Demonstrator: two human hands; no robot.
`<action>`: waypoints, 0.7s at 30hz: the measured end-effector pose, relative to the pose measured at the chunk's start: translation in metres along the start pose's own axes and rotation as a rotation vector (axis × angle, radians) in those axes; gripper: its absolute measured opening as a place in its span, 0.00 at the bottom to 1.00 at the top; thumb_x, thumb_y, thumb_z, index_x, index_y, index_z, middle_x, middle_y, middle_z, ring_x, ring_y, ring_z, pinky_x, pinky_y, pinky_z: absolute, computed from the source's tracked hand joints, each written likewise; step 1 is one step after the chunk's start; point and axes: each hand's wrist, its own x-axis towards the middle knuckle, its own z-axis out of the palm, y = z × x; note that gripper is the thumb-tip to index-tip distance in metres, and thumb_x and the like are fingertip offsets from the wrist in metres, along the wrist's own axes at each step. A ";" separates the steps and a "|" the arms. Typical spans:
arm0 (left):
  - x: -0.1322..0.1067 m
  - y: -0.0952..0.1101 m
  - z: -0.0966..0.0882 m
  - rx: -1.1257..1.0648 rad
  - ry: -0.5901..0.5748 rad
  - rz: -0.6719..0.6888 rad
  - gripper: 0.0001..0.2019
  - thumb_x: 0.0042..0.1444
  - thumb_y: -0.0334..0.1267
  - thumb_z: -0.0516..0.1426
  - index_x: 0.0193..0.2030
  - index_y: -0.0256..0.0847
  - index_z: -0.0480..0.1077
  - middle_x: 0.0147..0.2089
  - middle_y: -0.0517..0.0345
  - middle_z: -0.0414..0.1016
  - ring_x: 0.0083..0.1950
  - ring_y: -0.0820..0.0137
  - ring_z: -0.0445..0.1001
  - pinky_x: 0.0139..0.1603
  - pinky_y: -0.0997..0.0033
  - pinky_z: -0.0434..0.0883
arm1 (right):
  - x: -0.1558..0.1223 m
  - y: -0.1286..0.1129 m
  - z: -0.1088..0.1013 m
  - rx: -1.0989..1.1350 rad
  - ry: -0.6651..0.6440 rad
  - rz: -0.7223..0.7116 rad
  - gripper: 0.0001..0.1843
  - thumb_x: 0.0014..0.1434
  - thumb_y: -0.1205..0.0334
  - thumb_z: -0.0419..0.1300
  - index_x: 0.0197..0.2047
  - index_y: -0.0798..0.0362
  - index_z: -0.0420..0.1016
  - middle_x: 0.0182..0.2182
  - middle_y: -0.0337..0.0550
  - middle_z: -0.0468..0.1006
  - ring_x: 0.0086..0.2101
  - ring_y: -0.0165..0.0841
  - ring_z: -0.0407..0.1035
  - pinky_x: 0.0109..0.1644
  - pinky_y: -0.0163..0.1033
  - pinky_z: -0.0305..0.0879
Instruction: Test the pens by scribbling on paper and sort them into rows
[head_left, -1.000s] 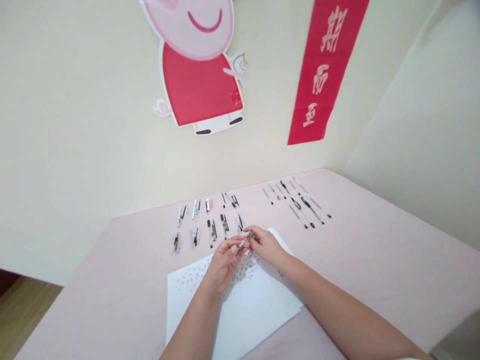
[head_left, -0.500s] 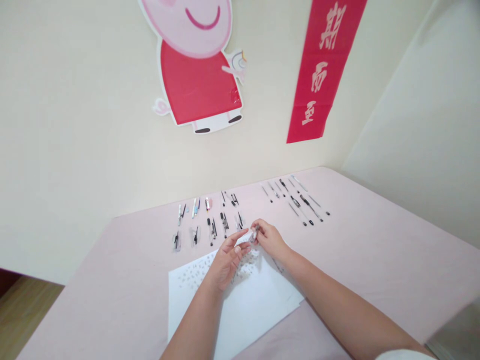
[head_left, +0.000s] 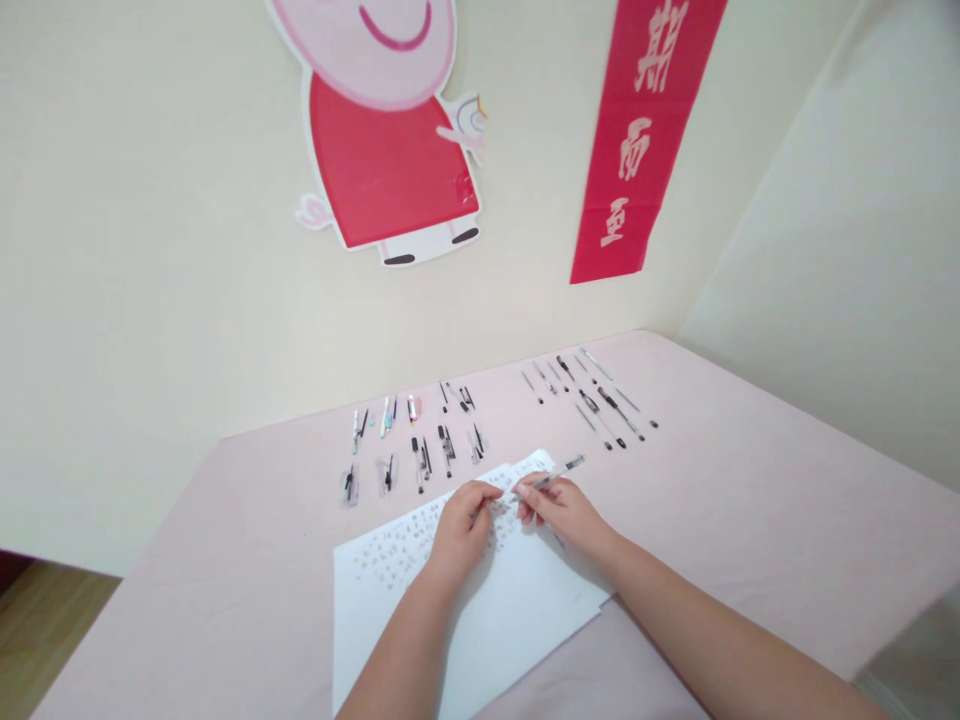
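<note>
In my right hand [head_left: 559, 508] a slim clear-barrelled pen [head_left: 573, 464] is gripped near its lower end, its other end pointing up and to the right. My left hand [head_left: 463, 522] is just left of it, fingers curled together over the paper; a small greyish bit shows at the fingers, too small to name. Both hands are above a white sheet of paper [head_left: 510, 620], whose upper part carries many small dark handwritten marks. The pen's tip is hard to make out between the hands.
Behind the paper on the pink tablecloth [head_left: 247, 560] lie rows of pens taken apart [head_left: 426, 456] at the left. At the right are rows of slim pens or refills [head_left: 616, 412]. A pink cartoon cutout [head_left: 390, 160] and a red banner [head_left: 637, 150] hang on the wall.
My hands have lowered towards the paper and drawn slightly apart. The pen in my right hand has turned into a slanted writing hold. My left fingers have curled in from being spread.
</note>
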 end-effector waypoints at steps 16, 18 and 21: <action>-0.001 -0.009 0.003 0.041 -0.012 -0.072 0.17 0.48 0.21 0.47 0.37 0.41 0.72 0.37 0.57 0.75 0.41 0.69 0.73 0.44 0.67 0.70 | -0.019 0.004 0.022 -0.395 -0.058 -0.048 0.05 0.46 0.71 0.54 0.29 0.52 0.67 0.19 0.31 0.63 0.21 0.27 0.59 0.27 0.32 0.55; -0.001 -0.009 0.003 0.039 -0.012 -0.076 0.17 0.49 0.22 0.48 0.37 0.41 0.72 0.37 0.57 0.75 0.41 0.69 0.73 0.45 0.67 0.70 | -0.019 0.005 0.021 -0.459 -0.034 -0.065 0.06 0.46 0.71 0.53 0.28 0.52 0.67 0.18 0.31 0.63 0.21 0.27 0.59 0.27 0.32 0.55; -0.001 -0.008 0.002 0.038 -0.014 -0.078 0.15 0.49 0.22 0.49 0.37 0.42 0.72 0.37 0.57 0.76 0.41 0.69 0.73 0.45 0.66 0.70 | -0.019 0.006 0.019 -0.495 -0.014 -0.084 0.06 0.46 0.71 0.53 0.27 0.52 0.67 0.19 0.32 0.63 0.21 0.27 0.60 0.27 0.32 0.55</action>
